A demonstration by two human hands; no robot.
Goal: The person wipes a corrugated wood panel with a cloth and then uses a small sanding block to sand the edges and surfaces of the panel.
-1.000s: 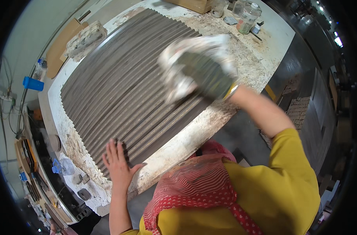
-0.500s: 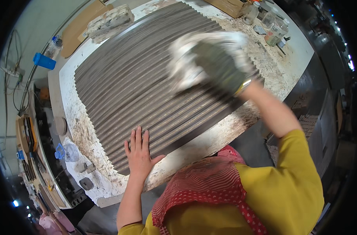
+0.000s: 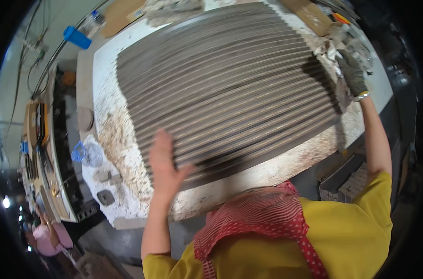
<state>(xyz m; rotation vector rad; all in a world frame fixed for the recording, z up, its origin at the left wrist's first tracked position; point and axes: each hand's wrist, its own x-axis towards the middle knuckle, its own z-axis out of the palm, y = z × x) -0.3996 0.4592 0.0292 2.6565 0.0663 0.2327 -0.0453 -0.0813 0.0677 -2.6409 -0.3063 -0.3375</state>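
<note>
A wide set of brown-grey ridged strips (image 3: 230, 93), lying side by side with zigzag ends, covers most of the stained white worktable (image 3: 110, 122). My left hand (image 3: 166, 169) is bare, fingers stretched out and thumb apart, at the near left corner of the strips; it is blurred, so I cannot tell whether it touches them. In a dark glove, my right hand (image 3: 353, 73) grips a crumpled whitish cloth (image 3: 331, 58) at the right ends of the strips. Part of the cloth is hidden by the glove.
Along the left stand a blue cup (image 3: 77, 37), a clear plastic jug (image 3: 91, 154) and a round grey disc (image 3: 85, 119). A grey-white block (image 3: 174, 10) and cardboard (image 3: 309, 16) lie at the back. Someone in pink (image 3: 53, 238) is at the lower left.
My right hand has swept the cloth rightward from over the strips to their right ends. My left hand stays near the same corner, now blurred. The whole view has shifted.
</note>
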